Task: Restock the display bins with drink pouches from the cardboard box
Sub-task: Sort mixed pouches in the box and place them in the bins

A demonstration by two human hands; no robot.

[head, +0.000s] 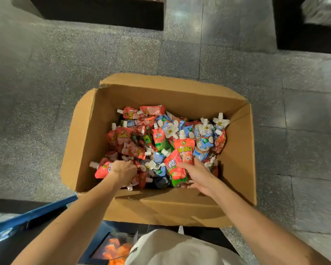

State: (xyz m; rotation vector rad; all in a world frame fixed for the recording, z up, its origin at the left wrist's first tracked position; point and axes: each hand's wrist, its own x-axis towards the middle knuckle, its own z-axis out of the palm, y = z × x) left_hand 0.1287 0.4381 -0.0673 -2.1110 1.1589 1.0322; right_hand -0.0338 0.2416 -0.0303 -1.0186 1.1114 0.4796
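1. Closest to the lens: the person's white shirt (180,249) at the bottom edge, w/ both bare forearms reaching fwd & down past it.
2. Just left of the shirt: a dark bin (98,247) w/ orange packets (115,247) inside, too blurred to read. A blue edge (33,215) runs diagonally further left.
3. The cardboard box (88,134) sits on the grey speckled floor (65,64) just beyond, flaps open. It's partly filled w/ drink pouches (161,138) in red, green, blue & white, w/ white spout caps, heaped every which way.
4. Left hand (123,172): inside the box at the near-left of the heap, knuckles up, fingers curled down among the pouches. What they've got is hidden & blurred, so can't tell.
5. Right hand (198,175): also in the box, near-right side. Fingers & thumb are wrapped round the edge of a red-and-green pouch (175,167) lying on top of the heap.
6. Far end, top of view: a dark block (103,14) on the floor, well apart from the box.
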